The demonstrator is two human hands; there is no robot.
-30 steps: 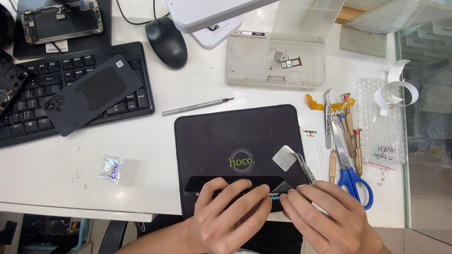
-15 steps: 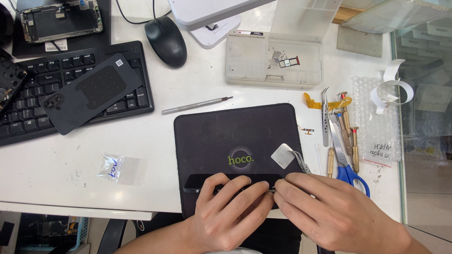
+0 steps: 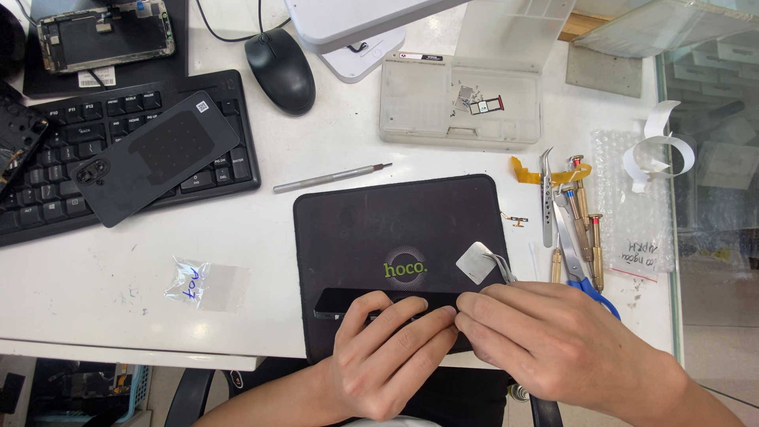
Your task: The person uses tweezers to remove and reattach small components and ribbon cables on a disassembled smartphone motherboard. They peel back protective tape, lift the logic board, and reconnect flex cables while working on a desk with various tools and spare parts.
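A black phone (image 3: 348, 302) stands on its long edge at the near side of a black work mat (image 3: 395, 221). My left hand (image 3: 387, 356) steadies it from the front, fingers pressed along its body. My right hand (image 3: 553, 340) meets it from the right and holds metal tweezers (image 3: 500, 267) whose tips pinch a small grey square pad (image 3: 476, 262) lying on the mat. What lies under my fingers on the phone's edge is hidden.
A thin screwdriver (image 3: 332, 178) lies behind the mat. Tweezers, screwdrivers and blue-handled scissors (image 3: 581, 253) crowd the right. A black back cover (image 3: 154, 166) rests on the keyboard (image 3: 47, 182). Further off are a mouse (image 3: 281, 69), a clear parts box (image 3: 458, 99) and a small plastic bag (image 3: 205, 283).
Both hands have shifted slightly along the phone's edge, the right hand closing in on the left. The grey pad and tweezers stay in nearly the same spot.
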